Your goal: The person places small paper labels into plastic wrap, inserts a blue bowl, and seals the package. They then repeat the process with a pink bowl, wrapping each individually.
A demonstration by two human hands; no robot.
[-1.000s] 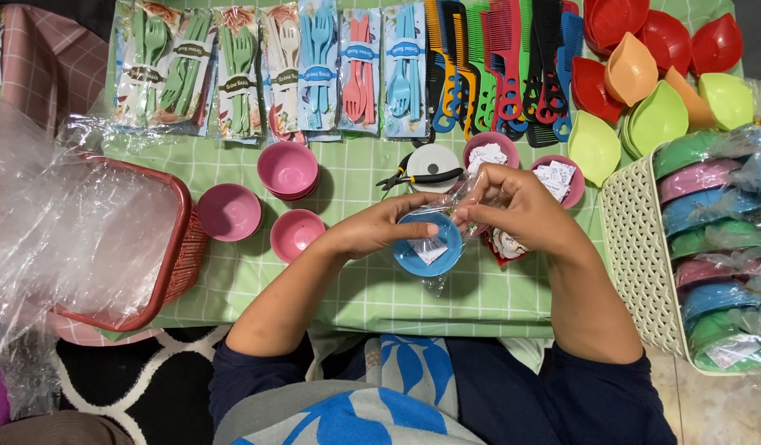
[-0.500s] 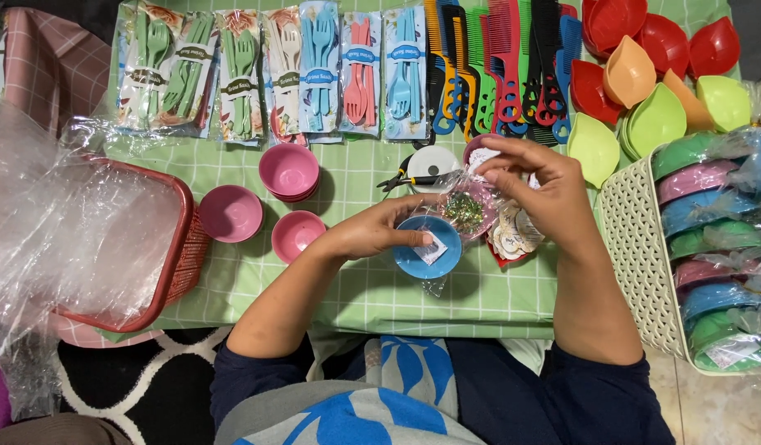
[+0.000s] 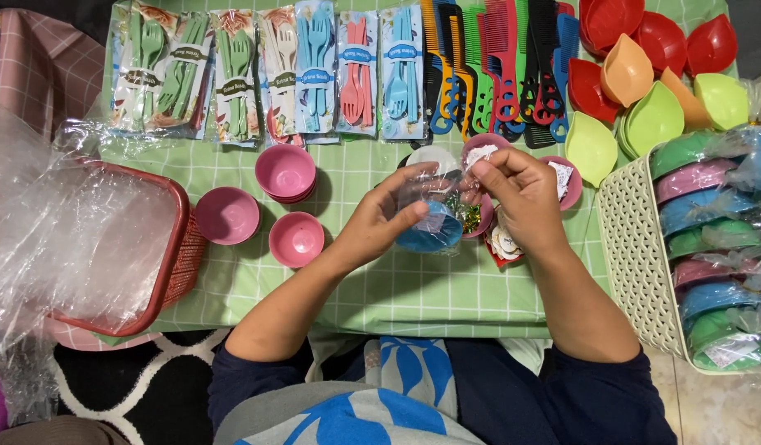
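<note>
We see a blue bowl (image 3: pixel 430 235) sitting in a clear plastic bag (image 3: pixel 426 198), held just above the worktop (image 3: pixel 397 288) at its middle, w/ a small white slip inside. Left hand (image 3: pixel 380 218) grips the bag from the left side, fingers (image 3: pixel 413 213) clamped on the plastic. Right hand (image 3: pixel 520 198) comes in from the right at the bag's top edge, fingers (image 3: pixel 479 169) pinched together on the plastic there.

Just behind the hands we spot a pink bowl (image 3: pixel 483 148) w/ a white paper in it, and another (image 3: pixel 566 181) to the right, part hidden by the right hand. Under the right hand lie small printed packets (image 3: pixel 502 245), touching the bowl's bag; can't tell what's in them.

Left of the hands: three more pink bowls, one a stack (image 3: pixel 286 171), two single (image 3: pixel 226 215) (image 3: pixel 296 239). Further left, a red basket (image 3: pixel 170 247) stuffed w/ clear plastic. Along the far edge: packs of plastic cutlery (image 3: pixel 315 70), then combs (image 3: pixel 496 66), then red, orange & green leaf-shaped dishes (image 3: pixel 652 115). At right, a cream basket (image 3: pixel 636 247) holds bagged bowls in mixed colours.
</note>
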